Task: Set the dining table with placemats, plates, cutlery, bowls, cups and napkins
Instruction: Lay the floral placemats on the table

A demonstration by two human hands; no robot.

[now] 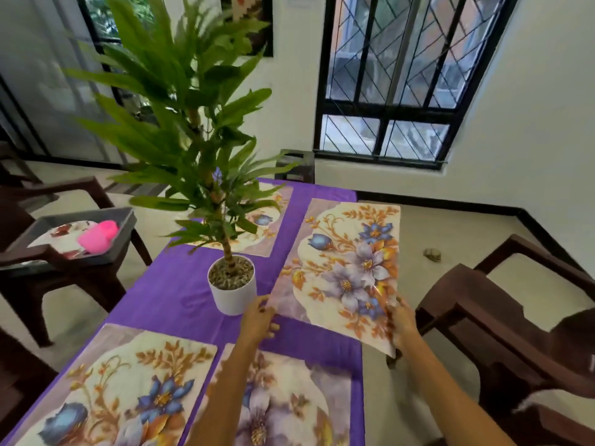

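Observation:
A floral placemat (344, 268) hangs over the far right part of the purple table (174, 294), its right edge past the table's side. My left hand (259, 318) pinches its near left corner and my right hand (401, 321) grips its near right edge. Three more floral placemats lie flat: one at the near left (128, 391), one at the near right (283, 400) under my left forearm, one at the far left (257, 220) partly hidden by leaves.
A tall green plant in a white pot (232, 284) stands mid-table, close to my left hand. On a chair to the left sits a grey tray (127, 226) with patterned plates (61, 238) and pink cups (98, 236). Another brown chair (502, 320) stands right.

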